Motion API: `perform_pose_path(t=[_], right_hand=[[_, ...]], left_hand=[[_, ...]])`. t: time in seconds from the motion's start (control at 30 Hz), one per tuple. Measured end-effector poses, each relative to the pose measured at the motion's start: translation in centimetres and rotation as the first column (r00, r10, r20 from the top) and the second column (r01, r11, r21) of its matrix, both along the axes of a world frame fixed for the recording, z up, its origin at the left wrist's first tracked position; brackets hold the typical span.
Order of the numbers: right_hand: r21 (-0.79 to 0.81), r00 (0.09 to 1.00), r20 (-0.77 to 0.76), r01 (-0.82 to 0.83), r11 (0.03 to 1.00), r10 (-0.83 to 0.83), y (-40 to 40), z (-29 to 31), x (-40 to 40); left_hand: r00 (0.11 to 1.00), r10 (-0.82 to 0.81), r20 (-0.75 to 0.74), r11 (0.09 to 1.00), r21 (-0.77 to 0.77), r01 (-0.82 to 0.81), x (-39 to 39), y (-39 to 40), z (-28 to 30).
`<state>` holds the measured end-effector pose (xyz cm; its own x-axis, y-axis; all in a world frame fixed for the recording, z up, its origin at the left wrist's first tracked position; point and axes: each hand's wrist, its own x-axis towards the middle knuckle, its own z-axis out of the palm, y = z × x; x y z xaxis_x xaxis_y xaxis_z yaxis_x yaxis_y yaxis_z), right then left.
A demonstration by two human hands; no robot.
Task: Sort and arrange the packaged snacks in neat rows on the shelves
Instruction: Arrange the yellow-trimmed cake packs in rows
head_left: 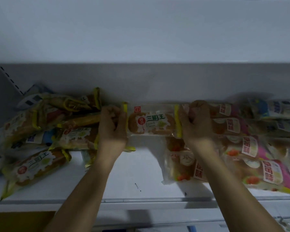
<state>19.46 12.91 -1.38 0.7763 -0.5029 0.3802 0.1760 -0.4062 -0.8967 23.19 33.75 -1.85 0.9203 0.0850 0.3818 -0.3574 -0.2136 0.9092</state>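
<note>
At the back of a white shelf (141, 166), a person's left hand (113, 127) and right hand (197, 124) grip the two ends of a yellow-edged snack pack (153, 124), fingers curled round the crimped seals, the pack lying level and lengthwise against the rear wall (157, 84). Left of it sits a loose heap of the same yellow packs (60, 129), tilted and overlapping — right of it, pink packs (251, 148) lie in a rough column running toward the shelf's front lip, with blue-and-white packs (279, 111) blurred beyond them. Judged from this frame, the step is seating the first yellow pack of a new row. Done well, it would go down flat with its label up and its long edge square to the wall, just beside the pink column without riding over it — the soft wrapper is likely to buckle if squeezed at the ends, so a light hold seems wise. Bare shelf in front leaves room for following packs.
</note>
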Motion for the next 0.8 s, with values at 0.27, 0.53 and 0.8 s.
perform_pose_path(t=[0.27, 0.53, 0.8], right_hand=[[-0.383, 0.928, -0.361, -0.234, 0.894, 0.088, -2.2, 3.7, 6.8], [-0.534, 0.807, -0.586, -0.450, 0.716, 0.070, 0.5, -0.6, 9.6], [-0.582, 0.665, -0.745, -0.617, 0.530, -0.044, 1.3, -2.7, 11.2]], left_hand=[[0.999, 0.004, -0.051, 0.797, 0.603, 0.027, 7.2, 0.5, 1.1], [0.954, 0.092, -0.284, 0.651, 0.743, 0.158, 8.7, -2.1, -2.0], [0.922, 0.211, -0.325, 0.421, 0.881, 0.215, 8.8, -2.7, -2.9]])
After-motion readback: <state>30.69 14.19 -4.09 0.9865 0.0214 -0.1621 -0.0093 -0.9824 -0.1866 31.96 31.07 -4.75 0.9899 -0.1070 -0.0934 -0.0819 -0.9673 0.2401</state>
